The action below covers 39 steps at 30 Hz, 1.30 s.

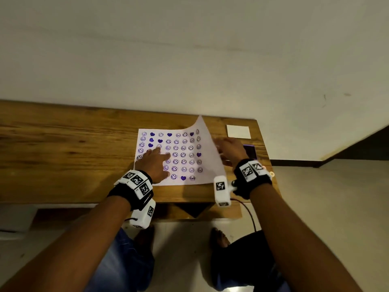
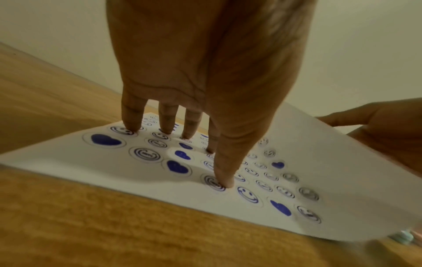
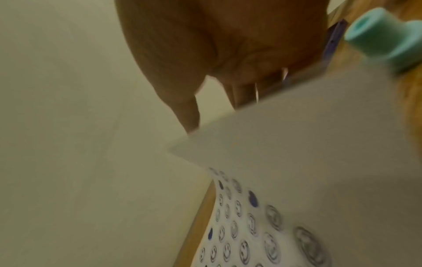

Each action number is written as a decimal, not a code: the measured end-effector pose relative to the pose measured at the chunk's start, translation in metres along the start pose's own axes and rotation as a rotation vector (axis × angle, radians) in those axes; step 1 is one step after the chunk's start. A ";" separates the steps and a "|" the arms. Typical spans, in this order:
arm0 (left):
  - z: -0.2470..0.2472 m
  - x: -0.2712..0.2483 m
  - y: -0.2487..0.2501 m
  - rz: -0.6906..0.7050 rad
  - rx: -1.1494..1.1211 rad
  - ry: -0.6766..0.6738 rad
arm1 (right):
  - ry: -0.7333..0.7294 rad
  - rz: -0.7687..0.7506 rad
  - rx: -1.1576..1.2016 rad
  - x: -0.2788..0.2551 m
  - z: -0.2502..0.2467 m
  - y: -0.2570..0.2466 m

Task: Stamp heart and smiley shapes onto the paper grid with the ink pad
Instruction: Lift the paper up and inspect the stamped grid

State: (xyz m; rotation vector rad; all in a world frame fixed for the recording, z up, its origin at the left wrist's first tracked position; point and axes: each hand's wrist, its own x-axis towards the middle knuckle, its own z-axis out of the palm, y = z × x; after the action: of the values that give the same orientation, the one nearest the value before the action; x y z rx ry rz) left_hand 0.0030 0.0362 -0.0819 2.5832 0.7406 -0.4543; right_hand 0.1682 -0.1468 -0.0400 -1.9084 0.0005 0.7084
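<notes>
The forearms, banded with tagged wrist cameras, lay nearest the head view, reaching out over the counter point(image 1: 63, 148). That long wooden counter carried everything; the paper grid point(image 1: 179, 157) lay toward its right end, its cells filled with purple smileys and hearts, so the stamping looked all but finished.

The sheet's left part lay flat while its right edge curled up off the wood, the far right corner standing highest. The left hand point(image 1: 152, 164) was spread on the flat part, fingers point(image 2: 133, 117) straight and pressing their tips onto the printed rows, thumb planted on a smiley nearer the front edge. The right hand point(image 1: 230, 151) held the raised edge from the right side, its thumb on one face and the other fingers behind the sheet, though blur hid how firmly they pinched.

So the sheet lay between the hands, pinned on the left and lifted on the right; any turning or lifting away would likely hinge on the left hand letting go.

Right of the sheet sat the ink pad point(image 1: 250, 151), partly hidden behind the right hand, with a white card point(image 1: 239, 131) beyond it. A teal stamp point(image 3: 385, 39) stood just beside the lifted paper.
</notes>
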 end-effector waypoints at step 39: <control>-0.062 0.011 -0.091 -0.115 -0.033 0.008 | 0.000 -0.278 0.557 -0.015 -0.058 -0.019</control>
State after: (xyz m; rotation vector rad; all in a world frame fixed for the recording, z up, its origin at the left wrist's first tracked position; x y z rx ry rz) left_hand -0.0268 0.1404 -0.0595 2.5220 0.8955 -0.4625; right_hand 0.1892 -0.1918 -0.0014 -1.3405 -0.0609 0.4575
